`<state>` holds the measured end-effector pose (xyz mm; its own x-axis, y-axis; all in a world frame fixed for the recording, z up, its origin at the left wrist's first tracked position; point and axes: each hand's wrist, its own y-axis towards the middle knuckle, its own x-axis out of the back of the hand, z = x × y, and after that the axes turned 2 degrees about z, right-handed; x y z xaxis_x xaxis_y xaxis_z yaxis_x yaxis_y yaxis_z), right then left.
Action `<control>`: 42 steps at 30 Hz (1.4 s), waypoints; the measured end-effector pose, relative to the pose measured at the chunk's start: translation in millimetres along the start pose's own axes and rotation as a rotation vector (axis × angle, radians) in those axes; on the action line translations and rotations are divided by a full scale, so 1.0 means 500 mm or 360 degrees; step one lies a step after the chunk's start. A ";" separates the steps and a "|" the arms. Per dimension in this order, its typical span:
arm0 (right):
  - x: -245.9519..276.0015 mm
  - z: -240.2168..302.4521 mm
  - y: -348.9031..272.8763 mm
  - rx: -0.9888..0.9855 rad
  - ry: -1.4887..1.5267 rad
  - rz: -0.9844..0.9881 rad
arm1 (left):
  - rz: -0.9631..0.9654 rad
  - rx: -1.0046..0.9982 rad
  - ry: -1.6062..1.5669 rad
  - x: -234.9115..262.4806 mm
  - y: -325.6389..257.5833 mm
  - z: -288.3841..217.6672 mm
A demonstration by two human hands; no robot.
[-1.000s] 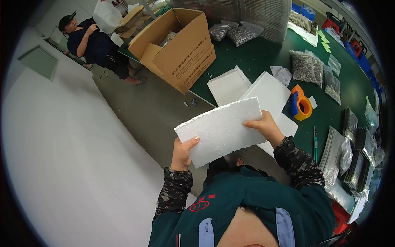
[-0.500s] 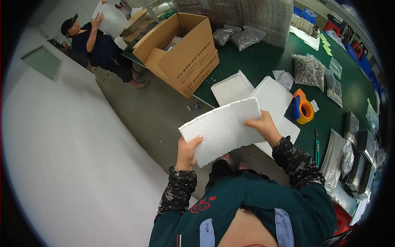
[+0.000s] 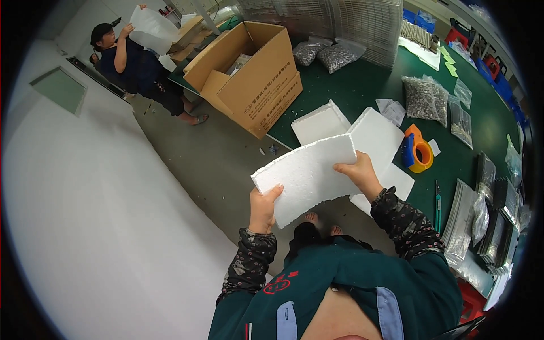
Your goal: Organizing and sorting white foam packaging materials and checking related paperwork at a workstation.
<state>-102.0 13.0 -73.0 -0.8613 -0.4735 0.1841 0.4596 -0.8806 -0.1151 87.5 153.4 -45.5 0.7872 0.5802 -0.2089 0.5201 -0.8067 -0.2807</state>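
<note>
A white foam sheet [image 3: 309, 177] with rough edges is held up in front of me, over the gap between the table and my body. My left hand [image 3: 263, 208] grips its left end, thumb on the face and fingers behind. At the right end my right hand [image 3: 362, 174] pinches it the same way. The sheet looks bowed. Just beyond it, more white foam pieces lie on the green table: a squarish one [image 3: 321, 124], a larger one [image 3: 378, 133] and one partly hidden [image 3: 394, 181] near my right wrist.
An open cardboard box [image 3: 249, 79] stands at the table's far left corner. An orange and blue tape dispenser [image 3: 418, 148], a teal cutter [image 3: 437, 207] and bags of small parts [image 3: 425, 99] lie to the right. A co-worker [image 3: 141, 62] holds a white sheet beyond the box.
The left end of the foam sheet and my left hand have shifted slightly right, and the sheet looks a little more bowed. The co-worker has moved slightly right.
</note>
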 end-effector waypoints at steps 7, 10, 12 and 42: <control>-0.003 0.000 0.013 0.0002 -0.0017 -0.0060 | -0.0013 -0.0066 0.0019 -0.018 0.008 0.001; 0.000 -0.004 0.020 0.0097 -0.0024 -0.0141 | 0.0009 -0.0090 0.0015 -0.024 0.016 0.006; 0.000 -0.003 0.025 0.0105 -0.0029 -0.0159 | 0.0027 -0.0114 0.0014 -0.029 0.021 0.007; -0.037 0.001 0.057 0.0187 -0.0168 -0.0411 | -0.0186 -0.0331 0.0154 -0.072 0.041 0.019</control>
<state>-72.9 -3.4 -79.3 -0.9285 -0.2275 0.2936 0.2557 -0.9648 0.0613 66.9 117.1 -52.6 0.7408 0.6653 -0.0931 0.6583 -0.7465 -0.0966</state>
